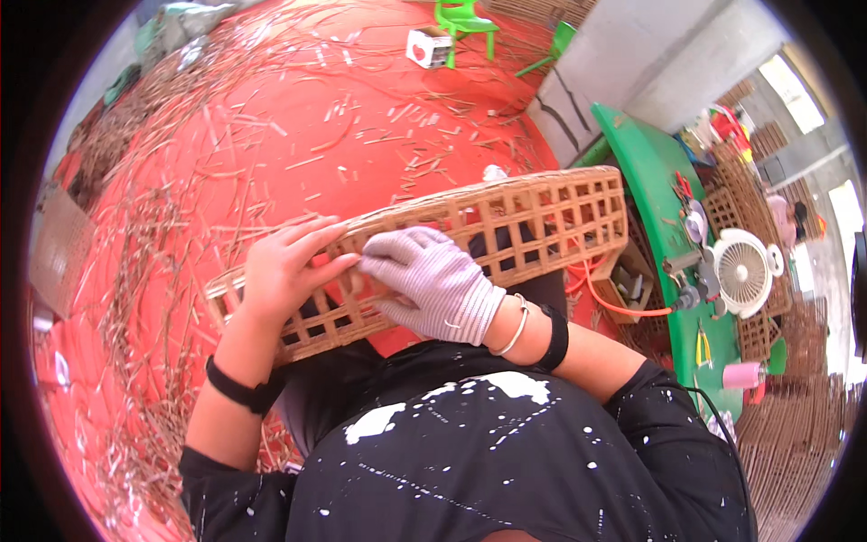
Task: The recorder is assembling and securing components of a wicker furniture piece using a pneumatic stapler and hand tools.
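Note:
Across my lap lies a long woven basket (519, 221), made of flat brown strips with an open square lattice and a thick plaited rim. It slants up to the right. My bare left hand (287, 269) is closed over its rim left of the middle, fingers on the far side and thumb pointing toward the other hand. Close beside it, my right hand (433, 282), in a white-and-purple striped glove, grips the same rim with bent fingers, its thumb lower against the lattice. The fingertips of both hands nearly meet; whether a loose strip is pinched between them is hidden.
Cut strips litter the red floor covering (361, 117). On the right, a green table (632, 144) carries a white fan (742, 271), yellow-handled pliers (703, 347) and a pink spool (742, 375). An orange hose (623, 310) runs beside the basket. A green chair (465, 20) stands farther off.

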`<action>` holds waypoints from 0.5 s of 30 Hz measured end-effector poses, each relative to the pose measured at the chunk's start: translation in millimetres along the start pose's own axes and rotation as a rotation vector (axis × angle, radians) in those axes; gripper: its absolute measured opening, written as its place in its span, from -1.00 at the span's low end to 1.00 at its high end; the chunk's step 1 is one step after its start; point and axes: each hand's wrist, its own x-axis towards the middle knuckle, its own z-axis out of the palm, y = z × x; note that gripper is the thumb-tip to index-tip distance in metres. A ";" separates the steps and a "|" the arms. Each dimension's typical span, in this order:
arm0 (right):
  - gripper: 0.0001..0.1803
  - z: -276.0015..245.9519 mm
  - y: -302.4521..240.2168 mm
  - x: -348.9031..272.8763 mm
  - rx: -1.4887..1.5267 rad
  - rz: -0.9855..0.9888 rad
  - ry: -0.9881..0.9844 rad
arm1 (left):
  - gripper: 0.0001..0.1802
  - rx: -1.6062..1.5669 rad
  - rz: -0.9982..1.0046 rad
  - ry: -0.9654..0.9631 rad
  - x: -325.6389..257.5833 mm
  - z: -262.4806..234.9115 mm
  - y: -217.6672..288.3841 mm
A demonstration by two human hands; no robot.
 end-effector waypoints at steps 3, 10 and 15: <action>-0.61 -33.7 4.1 -18.8 0.040 -0.009 -0.029 | -0.68 -0.038 -0.028 -0.058 3.1 6.3 -3.6; -0.85 -135.2 65.9 -110.9 -0.124 0.354 0.362 | -0.70 -0.040 -0.150 -0.177 -18.0 -10.7 -17.3; -0.76 -229.8 159.4 -303.5 -0.028 1.298 1.027 | -0.71 -0.032 -0.082 -0.218 -10.5 1.4 -19.5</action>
